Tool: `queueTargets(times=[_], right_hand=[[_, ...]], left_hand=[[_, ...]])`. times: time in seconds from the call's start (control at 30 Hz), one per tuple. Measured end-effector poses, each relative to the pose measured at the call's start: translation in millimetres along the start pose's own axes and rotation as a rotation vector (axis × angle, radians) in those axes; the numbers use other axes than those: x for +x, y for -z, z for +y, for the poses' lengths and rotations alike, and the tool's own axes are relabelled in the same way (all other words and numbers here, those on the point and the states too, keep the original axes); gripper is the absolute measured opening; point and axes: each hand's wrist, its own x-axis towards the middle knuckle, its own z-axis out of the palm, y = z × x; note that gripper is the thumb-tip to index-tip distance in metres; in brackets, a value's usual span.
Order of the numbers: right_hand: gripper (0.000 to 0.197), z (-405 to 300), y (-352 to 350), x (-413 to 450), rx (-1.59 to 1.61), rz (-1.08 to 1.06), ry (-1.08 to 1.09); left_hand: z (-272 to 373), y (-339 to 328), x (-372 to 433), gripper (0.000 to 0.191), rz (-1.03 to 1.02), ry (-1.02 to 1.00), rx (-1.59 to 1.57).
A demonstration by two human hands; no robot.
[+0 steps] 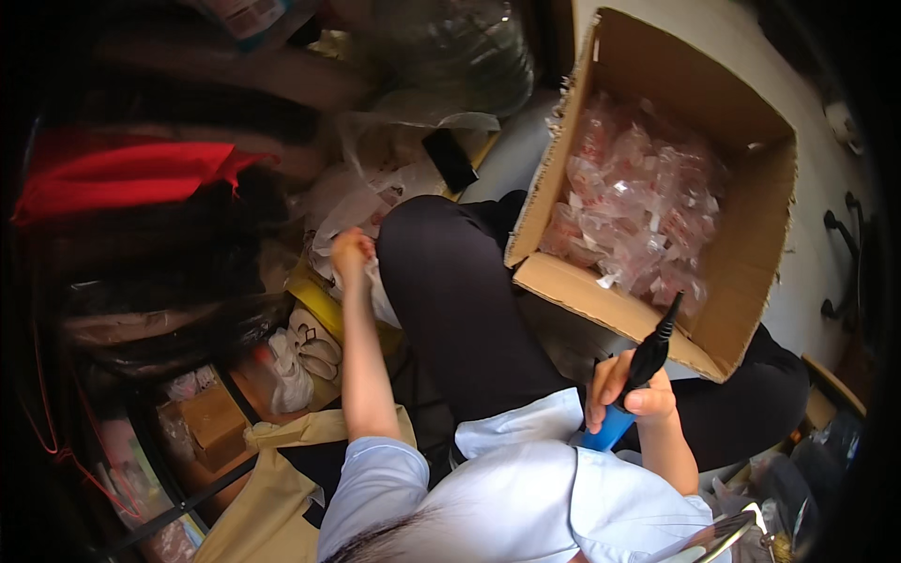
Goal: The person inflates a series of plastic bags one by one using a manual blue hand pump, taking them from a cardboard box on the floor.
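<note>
My right hand [640,394] is wrapped around a blue and black handheld tool [651,352], whose ribbed, tapered black end points up. What kind of tool it is, I cannot tell. Beyond it stands an open cardboard box [753,211], partly filled with small clear plastic packets [633,190] bearing red print. My left hand [352,253] reaches out past my left knee, fingers curled, at a translucent plastic bag [345,218]. Whether it grips the bag or anything inside is hidden.
A black phone-like object [450,160] lies on the bag's far side. Left of me are a yellow container edge [313,299], pale shoes [317,355], a small brown carton [211,429] on a black-framed shelf, and red fabric [134,179]. A large plastic-wrapped bundle [457,56] stands at the back.
</note>
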Motion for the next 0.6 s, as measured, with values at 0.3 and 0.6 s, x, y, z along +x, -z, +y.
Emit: queueTargets(times=[0.3,0.6], right_hand=[[0.024,10.3,2.9,14.6,-0.016,0.034,-0.019],[0.024,10.8,1.9,20.3,-0.014,-0.009,-0.016]], left_hand=[[-151.4,-16.0,40.8,0.016,0.34,0.227,0.509],[-143.6,-20.2,79.1,0.019,0.582,0.25,0.649]])
